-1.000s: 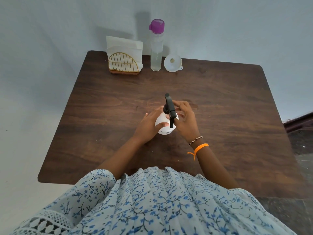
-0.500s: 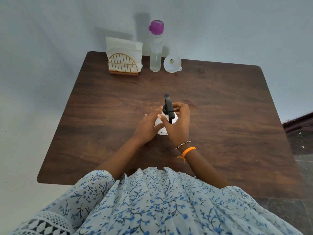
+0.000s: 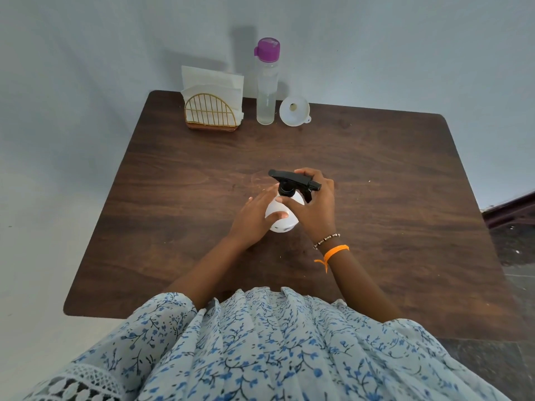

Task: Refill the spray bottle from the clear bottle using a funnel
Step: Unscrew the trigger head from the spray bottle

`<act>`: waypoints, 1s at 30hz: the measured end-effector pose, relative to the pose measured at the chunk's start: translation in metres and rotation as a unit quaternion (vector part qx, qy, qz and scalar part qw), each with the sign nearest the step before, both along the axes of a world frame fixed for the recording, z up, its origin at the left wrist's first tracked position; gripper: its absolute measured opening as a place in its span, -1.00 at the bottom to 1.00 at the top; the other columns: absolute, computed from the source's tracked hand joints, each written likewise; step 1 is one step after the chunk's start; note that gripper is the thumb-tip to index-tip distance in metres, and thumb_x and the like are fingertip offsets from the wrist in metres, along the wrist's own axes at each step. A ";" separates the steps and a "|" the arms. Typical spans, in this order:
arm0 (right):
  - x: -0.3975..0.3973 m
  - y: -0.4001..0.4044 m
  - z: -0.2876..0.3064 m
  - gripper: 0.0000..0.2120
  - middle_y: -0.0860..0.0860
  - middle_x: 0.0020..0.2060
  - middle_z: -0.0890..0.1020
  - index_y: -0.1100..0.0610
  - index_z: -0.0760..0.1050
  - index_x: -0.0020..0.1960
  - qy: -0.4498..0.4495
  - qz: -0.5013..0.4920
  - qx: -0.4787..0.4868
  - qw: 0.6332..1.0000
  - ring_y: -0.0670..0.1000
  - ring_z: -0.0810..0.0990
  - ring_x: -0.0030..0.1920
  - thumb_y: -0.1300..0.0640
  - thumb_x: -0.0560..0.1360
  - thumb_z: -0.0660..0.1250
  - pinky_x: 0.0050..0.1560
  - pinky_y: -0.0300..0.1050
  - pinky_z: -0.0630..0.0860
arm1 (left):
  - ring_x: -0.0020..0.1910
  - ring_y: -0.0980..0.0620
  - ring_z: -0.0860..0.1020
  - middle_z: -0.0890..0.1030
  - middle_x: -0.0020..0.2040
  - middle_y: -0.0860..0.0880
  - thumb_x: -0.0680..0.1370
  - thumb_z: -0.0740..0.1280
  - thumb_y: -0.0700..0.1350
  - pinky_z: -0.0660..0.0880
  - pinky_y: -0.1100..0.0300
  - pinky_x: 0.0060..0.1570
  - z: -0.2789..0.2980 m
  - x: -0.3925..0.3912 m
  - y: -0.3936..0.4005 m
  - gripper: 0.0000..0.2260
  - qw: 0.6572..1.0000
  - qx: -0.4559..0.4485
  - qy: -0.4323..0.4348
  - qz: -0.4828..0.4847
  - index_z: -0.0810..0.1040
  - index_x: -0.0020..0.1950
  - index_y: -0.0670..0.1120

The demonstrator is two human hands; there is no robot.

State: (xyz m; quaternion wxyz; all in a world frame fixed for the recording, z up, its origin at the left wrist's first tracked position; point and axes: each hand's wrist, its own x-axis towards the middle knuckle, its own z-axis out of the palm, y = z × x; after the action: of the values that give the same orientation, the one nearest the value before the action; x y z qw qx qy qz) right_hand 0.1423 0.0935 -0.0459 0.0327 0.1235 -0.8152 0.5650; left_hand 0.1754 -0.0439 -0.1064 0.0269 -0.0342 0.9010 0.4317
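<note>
Table (image 3: 173, 175): dark wood, set against a pale wall.
Napkin holder (image 3: 210, 112): far edge, left; gold wire front, white napkins standing inside.
Clear bottle (image 3: 267, 91): upright just right of the holder; purple cap on.
Funnel (image 3: 293, 110): white, just beside the clear bottle on its right, wide mouth tilted toward the camera.
Left hand (image 3: 254, 218): cupped on the left flank of the spray bottle, thumb across its white body.
Spray bottle (image 3: 282, 218): upright at table centre, between both hands; black trigger head (image 3: 293, 180) lies left to right across the view.
Right hand (image 3: 315, 206): fingers curled around the trigger head, thumb against the bottle's neck.
Wrist: bead bracelet (image 3: 327, 239) and orange band (image 3: 335, 251) on the right arm.
</note>
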 end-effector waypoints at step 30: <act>-0.017 0.004 0.004 -0.49 -0.12 0.02 0.53 0.14 0.43 0.14 -0.077 0.087 -0.024 0.993 -0.30 0.52 0.00 0.35 0.26 0.52 0.05 -0.38 0.43 | 0.39 -0.04 0.33 0.37 0.43 -0.02 0.53 0.27 0.11 0.21 -0.17 0.38 0.002 -0.002 -0.002 -0.49 0.999 -0.001 -0.033 0.008 0.29 0.43 -0.01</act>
State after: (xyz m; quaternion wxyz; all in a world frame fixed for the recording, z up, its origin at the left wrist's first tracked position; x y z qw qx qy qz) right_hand 0.1250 0.0971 -0.0422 -0.0767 0.1496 -0.7878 0.5925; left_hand 0.1733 -0.0455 -0.1043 0.0528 -0.0553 0.8999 0.4294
